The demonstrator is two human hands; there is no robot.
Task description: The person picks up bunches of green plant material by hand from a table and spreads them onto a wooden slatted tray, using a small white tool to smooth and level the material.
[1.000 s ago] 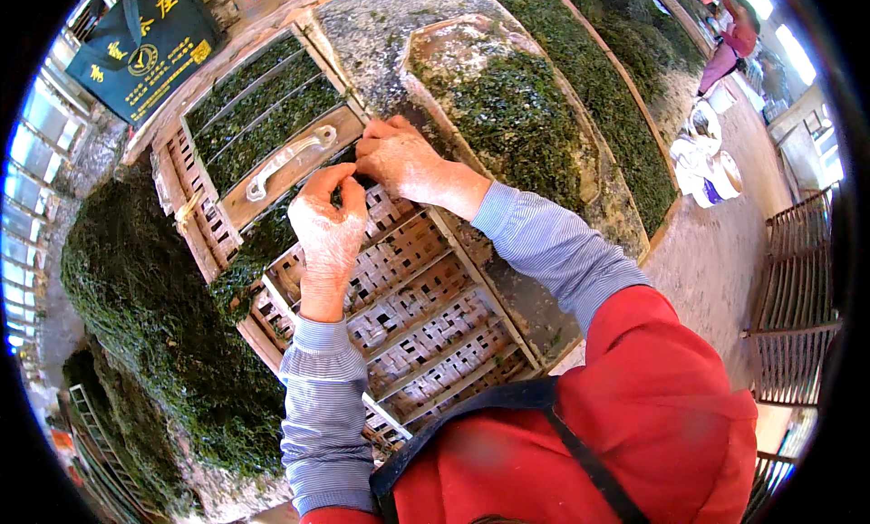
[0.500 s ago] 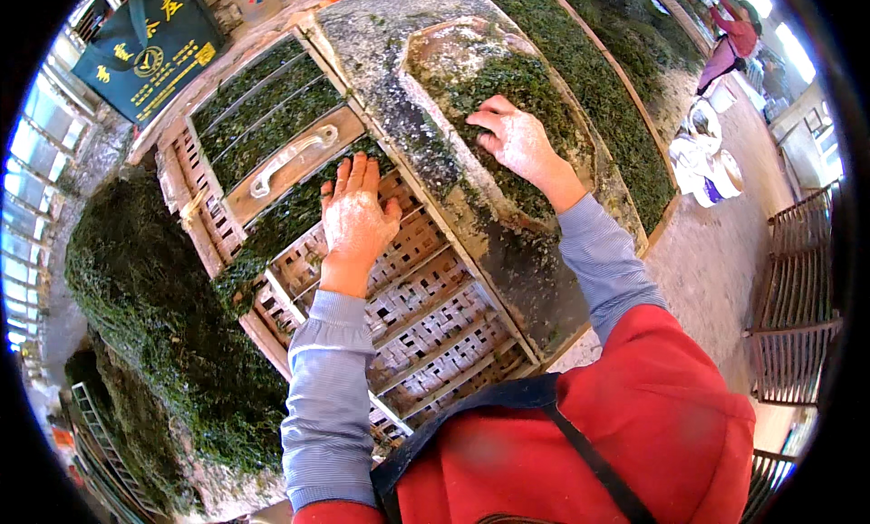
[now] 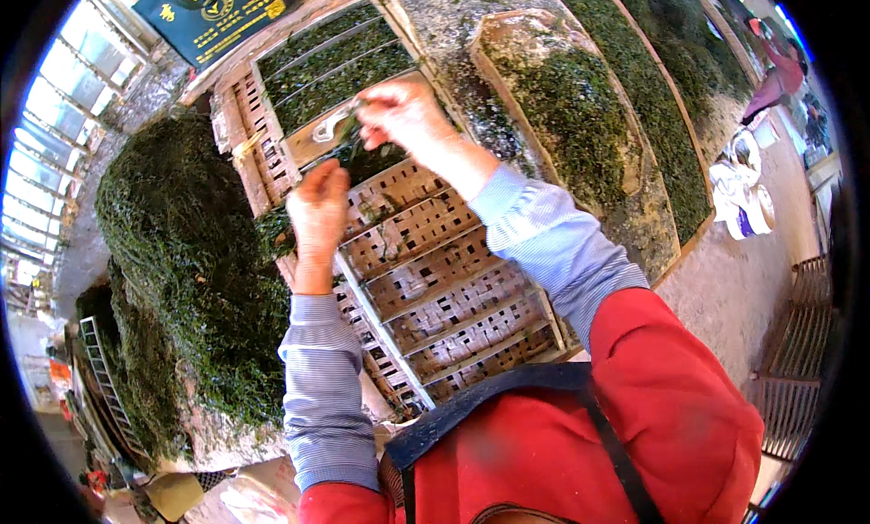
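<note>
A wooden frame with slats (image 3: 382, 323) over woven strips lies before me. Dark green tea leaves (image 3: 340, 69) fill its far compartments, while the near ones show bare weave with a few stray leaves. My right hand (image 3: 412, 121) is raised over the wooden board with a white handle (image 3: 328, 127), its fingers pinched on a small tuft of leaves. Left of it, my left hand (image 3: 319, 211) is closed with curled fingers beside the leaf-filled strip below the board. Whatever lies inside those fingers is hidden.
A shallow tray (image 3: 521, 94) of leaves sits at the right on a dusty surface. A big leaf heap (image 3: 190, 279) rises at the left. Beyond are a dark green bag (image 3: 217, 21), white rolls (image 3: 743, 184), a slatted rack (image 3: 797, 343) and another person (image 3: 779, 76).
My right hand has left the tray at the right and come over the frame with leaves in its fingers. My left hand, flat before, has curled and shifted slightly left. The view has shifted.
</note>
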